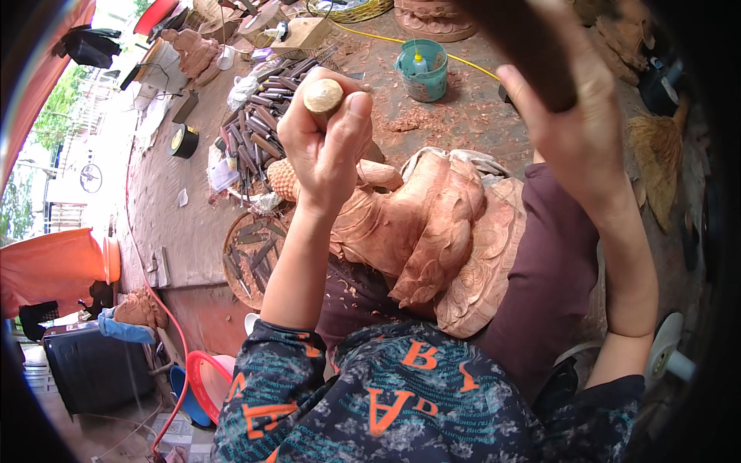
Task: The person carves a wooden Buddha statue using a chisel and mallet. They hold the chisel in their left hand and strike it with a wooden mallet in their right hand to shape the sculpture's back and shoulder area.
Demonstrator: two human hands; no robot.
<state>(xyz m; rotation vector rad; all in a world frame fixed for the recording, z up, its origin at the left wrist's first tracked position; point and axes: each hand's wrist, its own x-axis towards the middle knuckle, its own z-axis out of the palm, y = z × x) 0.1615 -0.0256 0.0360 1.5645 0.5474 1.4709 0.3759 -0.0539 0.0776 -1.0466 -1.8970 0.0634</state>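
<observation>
My left hand (330, 158) is wrapped round a carving chisel, whose round pale handle end (323, 96) points up toward me; its blade is hidden below the fist. Raised at the upper right, my right hand (583, 131) grips a dark wooden mallet (532, 54), which runs out of the top of the picture and is a little blurred. Across my lap lies a reddish wood carving of a robed figure (417, 224), its knobbly head (283, 179) to the left, partly behind my left wrist. The mallet is apart from the chisel.
A heap of chisels (258, 127) lies beyond my left hand. More tools fill a round basket (231, 258) nearer me. A green bucket (423, 73) holding a bottle stands ahead. A yellow hose (471, 65) crosses behind it. A straw broom (656, 162) is at right.
</observation>
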